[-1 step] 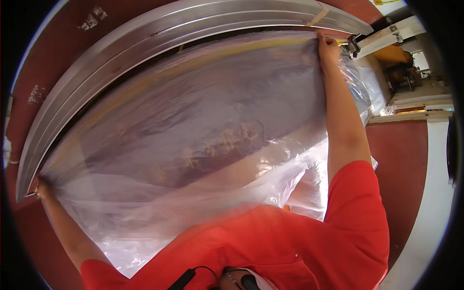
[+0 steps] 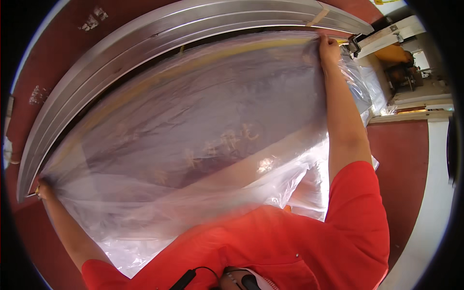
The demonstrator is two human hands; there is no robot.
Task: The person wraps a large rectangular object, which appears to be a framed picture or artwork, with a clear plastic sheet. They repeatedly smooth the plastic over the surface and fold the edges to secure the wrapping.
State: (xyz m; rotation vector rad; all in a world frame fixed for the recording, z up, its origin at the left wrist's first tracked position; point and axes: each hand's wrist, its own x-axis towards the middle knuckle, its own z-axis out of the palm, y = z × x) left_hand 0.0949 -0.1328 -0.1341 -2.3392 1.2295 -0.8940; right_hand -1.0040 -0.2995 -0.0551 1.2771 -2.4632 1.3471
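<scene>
A wide sheet of clear plastic film [image 2: 193, 130] is stretched between my two outspread arms. My right hand [image 2: 329, 49] pinches its far right corner with closed fingers, close to a long silver metal rail [image 2: 193, 21]. At the far left, my left hand [image 2: 44, 188] is closed on the film's other corner, by the rail's left end; its fingertips are partly hidden. Along the film's far edge runs a yellow strip [image 2: 193, 52], seen through the plastic. Pale yellowish handwritten marks show blurred through the middle of the sheet. Nearer my body the film hangs in shiny folds.
The curved-looking rail spans the far side, with a piece of tan tape [image 2: 318, 17] on it. A dark clamp-like fitting [image 2: 354, 46] and a pale beam [image 2: 389, 37] stand beyond my right hand. Dark red panels [image 2: 398, 179] lie at both sides. Machinery shows at the far right.
The ripples and glints on the film have shifted slightly, and the marks beneath look a little clearer. Both hands stay in nearly the same places, still holding the corners.
</scene>
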